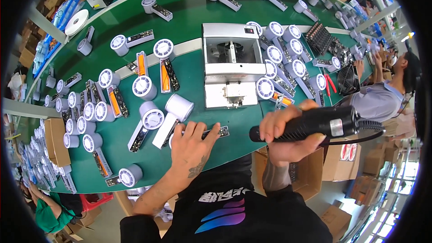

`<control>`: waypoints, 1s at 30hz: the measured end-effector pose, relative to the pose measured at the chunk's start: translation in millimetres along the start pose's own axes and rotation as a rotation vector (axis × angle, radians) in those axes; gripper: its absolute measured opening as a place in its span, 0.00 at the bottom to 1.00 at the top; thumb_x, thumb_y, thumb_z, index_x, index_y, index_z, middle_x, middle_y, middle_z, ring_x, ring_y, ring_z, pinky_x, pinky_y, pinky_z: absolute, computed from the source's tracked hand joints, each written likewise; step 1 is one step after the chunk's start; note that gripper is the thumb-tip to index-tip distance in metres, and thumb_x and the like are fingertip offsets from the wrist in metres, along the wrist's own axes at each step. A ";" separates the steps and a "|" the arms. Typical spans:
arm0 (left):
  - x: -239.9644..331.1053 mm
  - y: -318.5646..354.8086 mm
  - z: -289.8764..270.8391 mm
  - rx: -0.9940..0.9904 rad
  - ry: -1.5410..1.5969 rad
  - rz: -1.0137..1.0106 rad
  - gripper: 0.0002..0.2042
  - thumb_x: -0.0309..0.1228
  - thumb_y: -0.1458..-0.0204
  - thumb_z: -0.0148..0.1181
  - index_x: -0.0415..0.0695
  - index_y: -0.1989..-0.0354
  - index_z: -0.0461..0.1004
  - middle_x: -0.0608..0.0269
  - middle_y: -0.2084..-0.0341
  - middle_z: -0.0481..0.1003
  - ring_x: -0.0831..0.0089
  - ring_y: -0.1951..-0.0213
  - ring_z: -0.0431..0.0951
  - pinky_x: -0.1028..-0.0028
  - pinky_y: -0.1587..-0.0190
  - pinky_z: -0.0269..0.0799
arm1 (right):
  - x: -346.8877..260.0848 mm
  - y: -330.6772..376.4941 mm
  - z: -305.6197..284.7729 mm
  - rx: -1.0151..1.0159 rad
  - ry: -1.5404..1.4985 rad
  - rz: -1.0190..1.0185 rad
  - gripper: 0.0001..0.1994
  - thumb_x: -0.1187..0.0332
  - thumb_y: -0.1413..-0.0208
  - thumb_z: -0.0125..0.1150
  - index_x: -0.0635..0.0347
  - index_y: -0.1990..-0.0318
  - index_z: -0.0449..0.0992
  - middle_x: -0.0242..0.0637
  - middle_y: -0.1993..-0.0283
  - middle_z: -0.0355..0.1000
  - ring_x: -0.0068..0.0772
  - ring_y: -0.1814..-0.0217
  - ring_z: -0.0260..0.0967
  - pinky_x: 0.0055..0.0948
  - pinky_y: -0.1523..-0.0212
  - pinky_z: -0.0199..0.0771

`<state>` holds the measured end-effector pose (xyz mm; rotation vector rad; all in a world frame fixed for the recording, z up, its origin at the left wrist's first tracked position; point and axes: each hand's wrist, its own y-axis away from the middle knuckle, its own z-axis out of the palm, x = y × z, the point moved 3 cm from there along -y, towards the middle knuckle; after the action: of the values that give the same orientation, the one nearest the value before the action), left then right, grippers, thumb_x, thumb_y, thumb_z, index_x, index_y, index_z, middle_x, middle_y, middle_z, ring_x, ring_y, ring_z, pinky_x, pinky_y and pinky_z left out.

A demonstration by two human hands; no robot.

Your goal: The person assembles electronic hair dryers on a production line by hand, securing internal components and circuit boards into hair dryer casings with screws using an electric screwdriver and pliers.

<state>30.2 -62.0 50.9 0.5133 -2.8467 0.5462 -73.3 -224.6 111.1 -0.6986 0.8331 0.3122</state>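
My right hand (293, 152) is wrapped round a black electric screwdriver (326, 123), held nearly level above the table's front edge, its cord trailing right. My left hand (192, 146) presses down on a handheld fan, fingers curled over it and hiding most of it. A strip of its circuit board (223, 131) shows past the fingertips. Just beyond the left hand lies a pale lilac fan (180, 106) with its handle pointing toward me. Beside it, another fan (152, 118) has an exposed board in its handle.
A metal screw feeder box (231, 56) stands ahead. Fans crowd its right (274, 54) and the left side (89, 110). More lie on a green conveyor (180, 0) behind. Red-handled pliers (330, 83) lie right, near a co-worker (382, 99). A cardboard box (57, 141) stands left.
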 end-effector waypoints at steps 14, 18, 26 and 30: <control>-1.4 -1.3 -1.0 0.031 0.029 -0.058 0.13 0.36 0.51 0.66 0.52 0.57 0.83 0.69 0.74 0.69 0.71 0.67 0.71 0.67 0.59 0.64 | 42.1 -11.4 28.6 -0.091 0.142 0.179 0.39 0.35 0.48 0.64 0.62 0.46 0.60 0.37 0.81 0.63 0.28 0.86 0.60 0.29 0.83 0.63; -1.0 -0.3 -2.6 0.027 0.042 -0.059 0.12 0.35 0.50 0.65 0.52 0.57 0.83 0.68 0.74 0.68 0.71 0.67 0.71 0.67 0.59 0.65 | 43.8 -11.0 30.8 -0.133 0.114 0.184 0.36 0.38 0.48 0.65 0.62 0.49 0.61 0.37 0.82 0.62 0.27 0.86 0.60 0.28 0.84 0.62; 1.5 2.1 -1.9 0.041 -0.039 -0.013 0.11 0.33 0.48 0.62 0.50 0.56 0.82 0.67 0.74 0.68 0.71 0.66 0.72 0.67 0.58 0.66 | 44.0 -5.0 32.7 -0.272 0.063 0.176 0.34 0.41 0.47 0.67 0.61 0.51 0.62 0.37 0.78 0.64 0.28 0.84 0.60 0.29 0.84 0.62; -3.8 8.5 3.7 0.067 0.016 -0.026 0.12 0.34 0.49 0.63 0.48 0.56 0.82 0.67 0.73 0.70 0.71 0.65 0.73 0.65 0.56 0.67 | 29.8 -12.6 30.3 -0.293 0.046 0.143 0.32 0.35 0.46 0.61 0.53 0.51 0.61 0.34 0.79 0.63 0.30 0.85 0.61 0.29 0.84 0.63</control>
<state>30.1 -55.0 43.8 0.5537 -2.8102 0.6400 -30.4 -213.8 108.1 -0.9236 0.8919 0.5566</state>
